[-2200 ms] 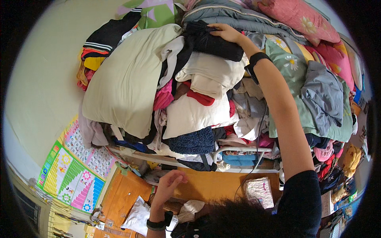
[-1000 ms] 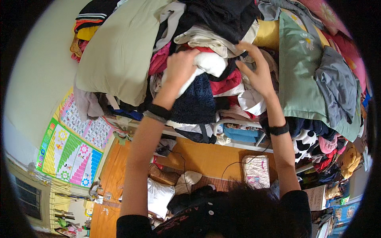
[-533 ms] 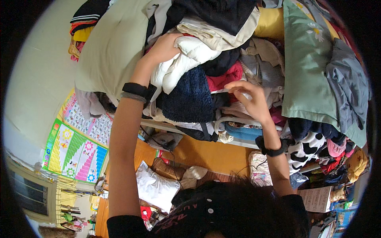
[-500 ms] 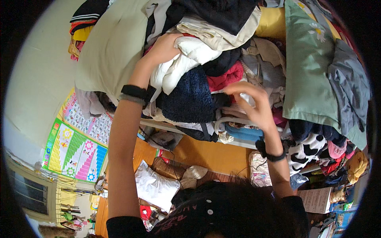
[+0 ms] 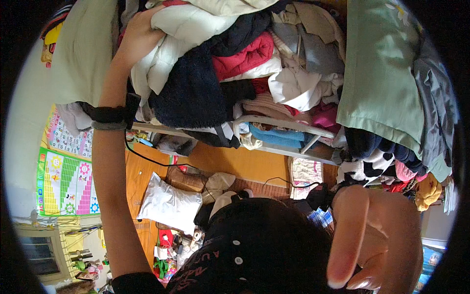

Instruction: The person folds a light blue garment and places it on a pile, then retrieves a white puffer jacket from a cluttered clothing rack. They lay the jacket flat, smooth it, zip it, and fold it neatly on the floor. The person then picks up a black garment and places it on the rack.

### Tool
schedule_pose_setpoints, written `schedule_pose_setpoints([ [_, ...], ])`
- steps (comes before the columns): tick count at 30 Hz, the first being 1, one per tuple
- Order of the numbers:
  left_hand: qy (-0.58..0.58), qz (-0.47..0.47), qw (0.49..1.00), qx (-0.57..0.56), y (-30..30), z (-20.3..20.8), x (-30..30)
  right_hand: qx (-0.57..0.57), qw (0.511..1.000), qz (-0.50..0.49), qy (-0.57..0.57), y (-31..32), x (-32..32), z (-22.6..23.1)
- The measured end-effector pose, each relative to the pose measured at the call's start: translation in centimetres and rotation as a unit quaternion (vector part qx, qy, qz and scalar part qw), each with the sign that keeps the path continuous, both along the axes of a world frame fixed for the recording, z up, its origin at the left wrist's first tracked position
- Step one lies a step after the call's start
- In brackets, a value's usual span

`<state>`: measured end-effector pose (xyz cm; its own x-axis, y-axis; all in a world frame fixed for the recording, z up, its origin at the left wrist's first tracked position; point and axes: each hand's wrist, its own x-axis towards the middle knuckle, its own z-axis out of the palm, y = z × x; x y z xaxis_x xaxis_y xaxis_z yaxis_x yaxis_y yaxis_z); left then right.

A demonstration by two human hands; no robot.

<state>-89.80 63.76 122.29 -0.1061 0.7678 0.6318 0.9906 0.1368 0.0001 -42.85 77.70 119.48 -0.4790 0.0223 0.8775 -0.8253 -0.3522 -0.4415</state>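
My left hand (image 5: 141, 39) reaches up to the top of a big heap of clothes, against a white padded garment (image 5: 188, 27). Its fingers disappear behind the fabric there. My right hand (image 5: 377, 235) is large and close at the lower right, away from the heap, with fingers apart and nothing seen in them. Below the white garment hangs a dark navy fleece (image 5: 188, 90). Beside it lie a red padded garment (image 5: 245, 56) and a crumpled white cloth (image 5: 296, 85).
A white metal rail (image 5: 284, 123) runs under the heap, with blue folded cloth (image 5: 276, 136) behind it. A green fabric panel (image 5: 382, 83) hangs on the right. Lower down are a white plastic package (image 5: 169, 203) and a black cable (image 5: 156, 161). Colourful charts (image 5: 68, 181) cover the left wall.
My right hand has come away from the heap, moving down and right toward the camera. My left hand stays at the white garment while the whole view has shifted.
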Motion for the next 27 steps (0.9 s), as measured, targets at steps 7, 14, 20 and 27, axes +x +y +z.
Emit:
schedule_pose_setpoints([
  [7, -0.030, 0.023, 0.999, -0.006, 0.0, 0.0, 1.3, 0.031, 0.999, 0.009, -0.017, 0.2, -1.3, 0.4],
  [14, 0.003, 0.091, 0.995, 0.034, -0.5, -2.6, 5.1, 0.045, 0.998, -0.024, -0.044, -2.3, -3.5, 1.1],
  [20, 0.124, 0.006, 0.985, 0.118, -0.1, -9.7, 9.9, 0.088, 0.992, -0.077, -0.046, -5.8, -5.7, 2.8],
  [27, 0.016, -0.044, 0.998, 0.033, -4.5, -9.8, 10.9, 0.259, 0.885, -0.387, 0.022, -4.4, -12.8, 2.4],
])
